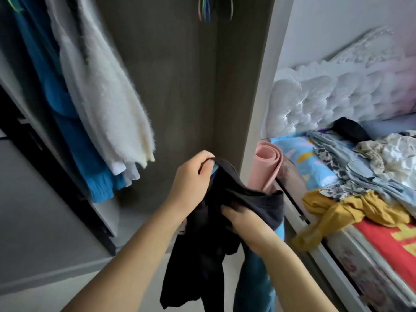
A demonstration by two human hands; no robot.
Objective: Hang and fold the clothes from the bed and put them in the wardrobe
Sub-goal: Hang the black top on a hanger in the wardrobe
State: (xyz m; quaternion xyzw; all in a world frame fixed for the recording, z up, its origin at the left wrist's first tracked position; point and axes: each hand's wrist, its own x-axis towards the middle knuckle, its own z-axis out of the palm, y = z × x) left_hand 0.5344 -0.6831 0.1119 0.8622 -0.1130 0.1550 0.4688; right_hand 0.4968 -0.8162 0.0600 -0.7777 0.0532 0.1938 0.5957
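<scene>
Hanging step: left hand (191, 176) pinches the black cloth garment's (225, 221) edge; right hand (245, 224) fingers clamp its middle. Next, judged: seat it on the hanger, seemingly blue and beneath the left fingers.

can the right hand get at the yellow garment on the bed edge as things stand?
Probably not yet. The right hand is buried in the black garment, which the left hand also holds in its grip. The yellow garment lies uncovered at the bed's near edge, so the path looks open once freed.

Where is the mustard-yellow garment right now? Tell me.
In the head view, the mustard-yellow garment lies at right, draped over the bed's near edge, below the pale blue clothes and right of the black garment.
</scene>
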